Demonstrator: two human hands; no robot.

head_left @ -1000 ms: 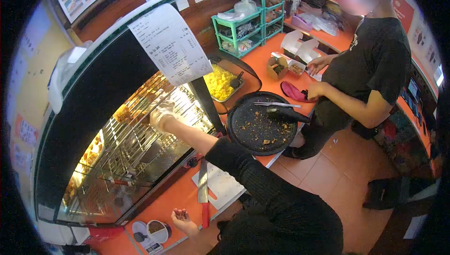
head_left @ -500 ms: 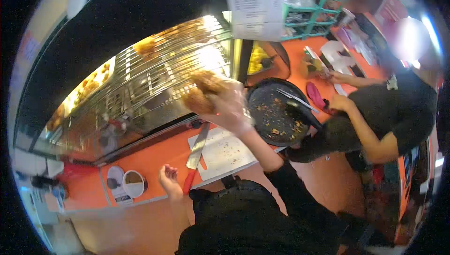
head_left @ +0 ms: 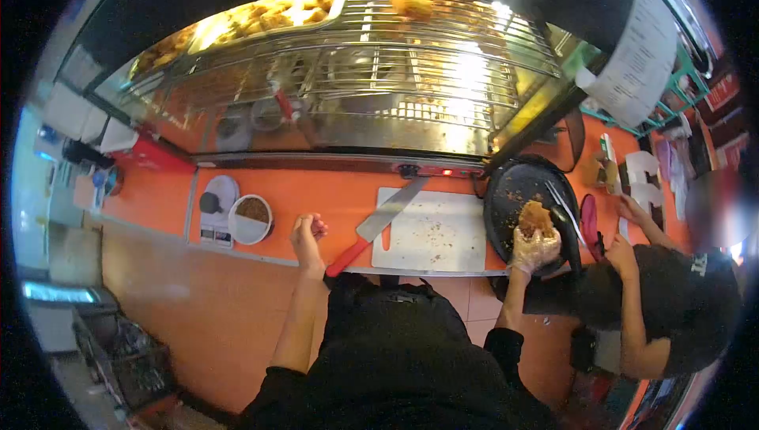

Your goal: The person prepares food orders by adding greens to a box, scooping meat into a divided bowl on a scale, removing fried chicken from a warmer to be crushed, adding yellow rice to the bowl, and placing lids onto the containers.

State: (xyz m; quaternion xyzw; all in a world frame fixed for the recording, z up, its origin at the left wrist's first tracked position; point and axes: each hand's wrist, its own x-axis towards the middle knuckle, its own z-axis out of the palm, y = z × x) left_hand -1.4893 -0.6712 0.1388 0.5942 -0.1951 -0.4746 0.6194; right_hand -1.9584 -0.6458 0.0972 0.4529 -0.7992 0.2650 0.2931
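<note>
In a clear glove, my right hand (head_left: pixel 535 251) grips a piece of fried food (head_left: pixel 535 219) over the near part of the round black tray (head_left: pixel 506 193), which bears crumbs. My left hand (head_left: pixel 309 238) is bare, its fingers curled above the counter's front edge with nothing visible in them. Just right of it lies a large knife (head_left: pixel 386 216), its red handle toward me and its blade tip reaching over the white cutting board (head_left: pixel 439 228). Metal tongs (head_left: pixel 566 210) and a black object (head_left: pixel 567 232) rest at the tray's right side.
The glass warming cabinet (head_left: pixel 340 126) stands behind the orange counter (head_left: pixel 332 189). A tub of seasoning (head_left: pixel 252 220) and a scale (head_left: pixel 217 232) are at the left. A co-worker (head_left: pixel 672 296) stands at the right, hands near boxes (head_left: pixel 642 173) and a pink item (head_left: pixel 588 219).
My right hand has come out of the cabinet with the fried food and moved over the black tray. The view has turned left. My left hand remains curled near the counter edge.
</note>
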